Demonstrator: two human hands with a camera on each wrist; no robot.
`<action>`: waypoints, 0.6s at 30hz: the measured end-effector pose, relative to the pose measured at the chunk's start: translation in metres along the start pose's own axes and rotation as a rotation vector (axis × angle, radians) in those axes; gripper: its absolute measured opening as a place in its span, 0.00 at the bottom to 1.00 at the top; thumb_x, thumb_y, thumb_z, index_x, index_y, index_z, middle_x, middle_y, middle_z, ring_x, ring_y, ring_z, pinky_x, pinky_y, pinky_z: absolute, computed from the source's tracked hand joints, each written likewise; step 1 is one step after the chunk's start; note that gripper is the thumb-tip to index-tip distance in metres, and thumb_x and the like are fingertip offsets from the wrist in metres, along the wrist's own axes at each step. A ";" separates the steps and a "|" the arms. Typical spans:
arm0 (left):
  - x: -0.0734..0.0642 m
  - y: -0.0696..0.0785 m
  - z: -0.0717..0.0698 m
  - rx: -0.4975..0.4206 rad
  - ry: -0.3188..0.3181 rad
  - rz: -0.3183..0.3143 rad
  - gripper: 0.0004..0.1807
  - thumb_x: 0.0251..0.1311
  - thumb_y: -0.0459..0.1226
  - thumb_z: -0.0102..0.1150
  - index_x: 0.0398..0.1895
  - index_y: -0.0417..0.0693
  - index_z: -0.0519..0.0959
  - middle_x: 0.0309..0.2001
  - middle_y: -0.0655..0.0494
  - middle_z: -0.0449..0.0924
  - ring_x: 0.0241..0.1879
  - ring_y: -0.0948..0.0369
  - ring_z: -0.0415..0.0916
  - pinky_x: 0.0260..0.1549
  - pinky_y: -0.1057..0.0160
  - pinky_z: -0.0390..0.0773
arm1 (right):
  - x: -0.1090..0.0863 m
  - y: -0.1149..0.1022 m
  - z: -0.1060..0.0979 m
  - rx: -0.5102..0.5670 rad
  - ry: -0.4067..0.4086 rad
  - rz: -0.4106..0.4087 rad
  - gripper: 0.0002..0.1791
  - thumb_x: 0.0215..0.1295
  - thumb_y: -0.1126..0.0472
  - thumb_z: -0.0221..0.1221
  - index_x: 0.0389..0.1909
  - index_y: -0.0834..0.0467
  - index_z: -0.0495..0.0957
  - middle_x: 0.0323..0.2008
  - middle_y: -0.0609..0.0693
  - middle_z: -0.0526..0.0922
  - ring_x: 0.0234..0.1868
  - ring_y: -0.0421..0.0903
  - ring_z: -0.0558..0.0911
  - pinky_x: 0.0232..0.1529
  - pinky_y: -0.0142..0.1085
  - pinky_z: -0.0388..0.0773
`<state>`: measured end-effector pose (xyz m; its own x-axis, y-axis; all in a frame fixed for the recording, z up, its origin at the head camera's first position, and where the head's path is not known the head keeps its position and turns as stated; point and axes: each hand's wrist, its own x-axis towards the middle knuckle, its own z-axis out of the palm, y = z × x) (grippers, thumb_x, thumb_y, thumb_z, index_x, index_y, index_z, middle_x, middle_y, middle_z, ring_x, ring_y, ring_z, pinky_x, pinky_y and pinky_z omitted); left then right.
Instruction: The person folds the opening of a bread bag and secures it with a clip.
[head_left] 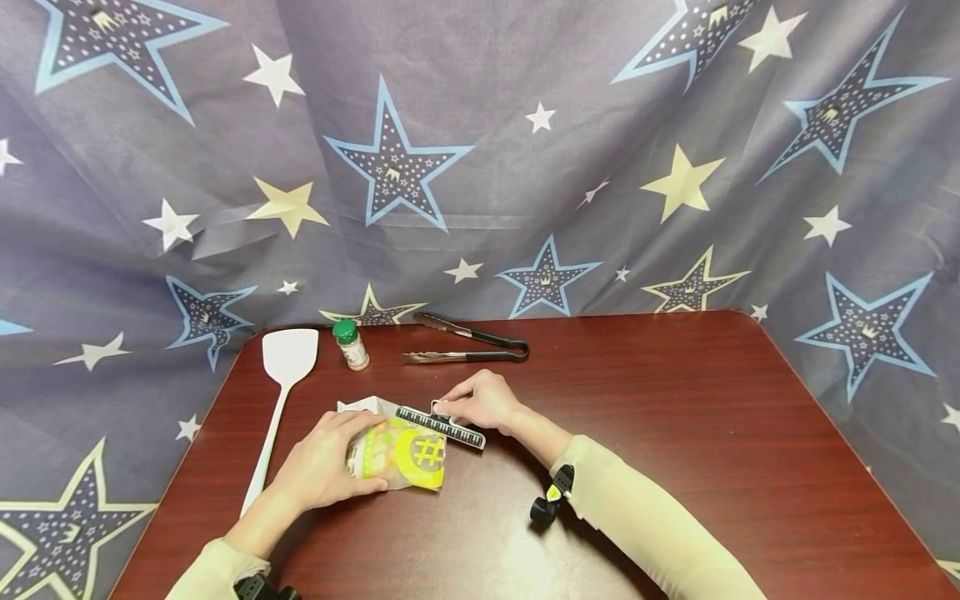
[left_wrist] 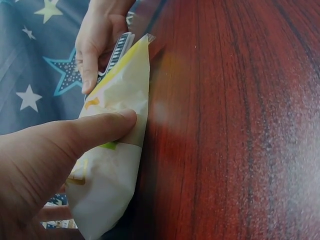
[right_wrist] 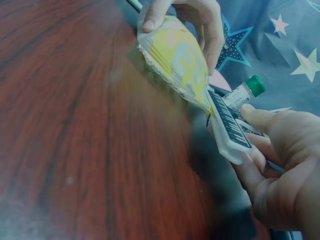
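**Bag clip looks nearly on, can't swear it's biting**

So the snack bag (head_left: pixel 397 454) is over the left half of the table (head_left: pixel 637 442), nearer the left edge than the right. Left hand (head_left: pixel 326 458) grips it, thumb on one face, fingers round the other. Right hand (head_left: pixel 487 404) pinches the handle of the piano-key clip (head_left: pixel 441 427), which lies along one edge of the bag. I'd call the clipping mostly done; left, I reckon: checking the bite, which I can't make out, and letting go. Tongs (head_left: pixel 491 356) sit by the far edge, untouched.
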<state>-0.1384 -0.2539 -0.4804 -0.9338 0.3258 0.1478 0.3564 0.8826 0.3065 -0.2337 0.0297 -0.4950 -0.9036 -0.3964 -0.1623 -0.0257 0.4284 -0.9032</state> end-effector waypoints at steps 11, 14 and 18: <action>0.001 0.002 -0.001 -0.004 -0.012 -0.011 0.49 0.35 0.59 0.87 0.67 0.64 0.80 0.63 0.57 0.83 0.61 0.51 0.76 0.41 0.41 0.84 | 0.009 -0.002 0.005 -0.011 0.004 -0.005 0.11 0.62 0.47 0.76 0.38 0.50 0.94 0.34 0.50 0.94 0.28 0.42 0.92 0.36 0.34 0.87; 0.001 0.002 -0.002 -0.008 -0.018 -0.019 0.48 0.36 0.59 0.87 0.67 0.64 0.79 0.63 0.57 0.83 0.61 0.51 0.76 0.40 0.41 0.84 | 0.011 -0.003 0.007 -0.003 -0.001 -0.002 0.11 0.61 0.47 0.76 0.38 0.49 0.94 0.34 0.50 0.94 0.29 0.42 0.92 0.37 0.34 0.87; 0.001 0.003 -0.003 -0.008 -0.021 -0.021 0.48 0.36 0.59 0.87 0.67 0.64 0.80 0.63 0.57 0.82 0.60 0.52 0.76 0.40 0.43 0.84 | 0.014 -0.004 0.008 0.006 -0.007 0.013 0.11 0.61 0.47 0.76 0.39 0.50 0.94 0.33 0.49 0.94 0.29 0.42 0.92 0.37 0.35 0.87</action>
<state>-0.1379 -0.2520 -0.4768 -0.9413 0.3149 0.1214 0.3374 0.8865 0.3168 -0.2427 0.0155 -0.4970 -0.9006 -0.3968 -0.1771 -0.0113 0.4289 -0.9033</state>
